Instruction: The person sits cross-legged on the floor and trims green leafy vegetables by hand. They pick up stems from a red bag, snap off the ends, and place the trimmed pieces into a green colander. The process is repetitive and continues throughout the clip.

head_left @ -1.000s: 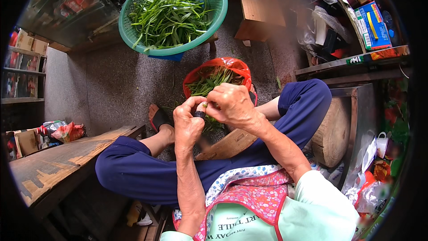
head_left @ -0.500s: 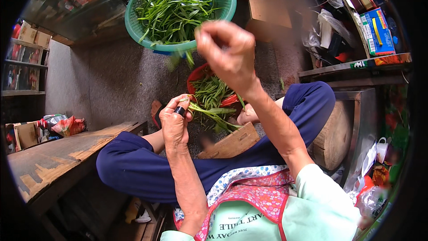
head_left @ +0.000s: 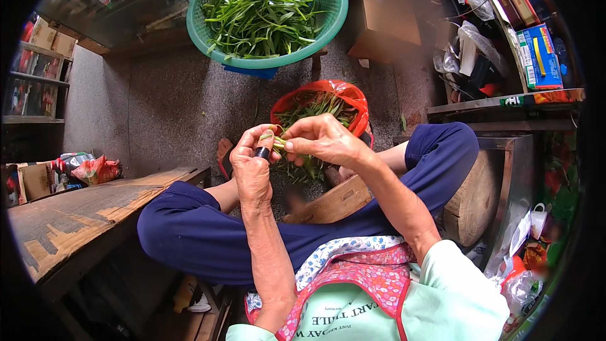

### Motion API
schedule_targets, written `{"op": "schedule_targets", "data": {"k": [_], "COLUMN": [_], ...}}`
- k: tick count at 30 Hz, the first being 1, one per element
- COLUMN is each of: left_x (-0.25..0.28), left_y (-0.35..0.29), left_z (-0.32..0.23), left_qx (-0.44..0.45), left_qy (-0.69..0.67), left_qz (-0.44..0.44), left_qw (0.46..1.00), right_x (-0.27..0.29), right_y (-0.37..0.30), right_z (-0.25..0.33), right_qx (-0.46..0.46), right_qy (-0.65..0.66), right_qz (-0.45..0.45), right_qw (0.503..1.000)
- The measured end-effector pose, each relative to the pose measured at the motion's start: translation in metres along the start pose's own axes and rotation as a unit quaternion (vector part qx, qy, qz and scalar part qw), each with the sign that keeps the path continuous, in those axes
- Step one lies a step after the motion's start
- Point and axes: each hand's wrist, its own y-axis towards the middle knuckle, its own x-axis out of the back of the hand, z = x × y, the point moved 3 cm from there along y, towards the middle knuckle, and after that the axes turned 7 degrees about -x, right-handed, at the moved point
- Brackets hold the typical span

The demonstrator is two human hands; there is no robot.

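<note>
My left hand (head_left: 251,163) is closed round a few thin green vegetable stems (head_left: 278,144), with a black band (head_left: 262,151) on one digit. From the right, my right hand (head_left: 331,144) meets it and pinches the same stems between thumb and fingers. Just beyond both hands, an open red plastic bag (head_left: 357,97) holds more narrow-leaved greens (head_left: 322,106). Farther off, a round green colander (head_left: 339,19) carries a heap of leafy greens (head_left: 262,16). My fingers partly hide the stems and the bag's near side.
A blue support (head_left: 249,72) shows under the colander. A wooden plank (head_left: 334,202) lies between my legs. To the left stands a worn wooden bench (head_left: 95,215); a cardboard box (head_left: 385,19) and a cluttered shelf (head_left: 505,100) are at the right.
My right hand has come down from beside the colander to the stems in my left hand. The long leafy ends that hung from my left hand no longer show. The view has shifted slightly.
</note>
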Motion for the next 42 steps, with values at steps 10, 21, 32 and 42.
{"op": "schedule_targets", "data": {"k": [10,21,32,42], "left_x": [-0.015,-0.021,-0.007,0.02], "left_y": [-0.006,-0.008,-0.002,0.006], "left_z": [0.009,0.012,0.021,0.037], "left_qx": [0.012,-0.003,-0.091,-0.05], "left_qy": [0.117,0.143,0.236,-0.088], "left_qz": [0.085,0.073,0.044,-0.132], "left_qw": [0.989,0.987,0.966,0.986], "right_x": [0.006,0.006,-0.013,0.003], "right_y": [-0.011,-0.001,-0.017,-0.015], "right_z": [0.013,-0.028,-0.001,0.084], "right_qx": [0.068,-0.026,0.081,0.367], "right_qy": [-0.325,0.126,-0.334,-0.212], "right_qz": [-0.192,-0.229,-0.241,-0.392], "right_qw": [0.924,0.965,0.908,0.816]}}
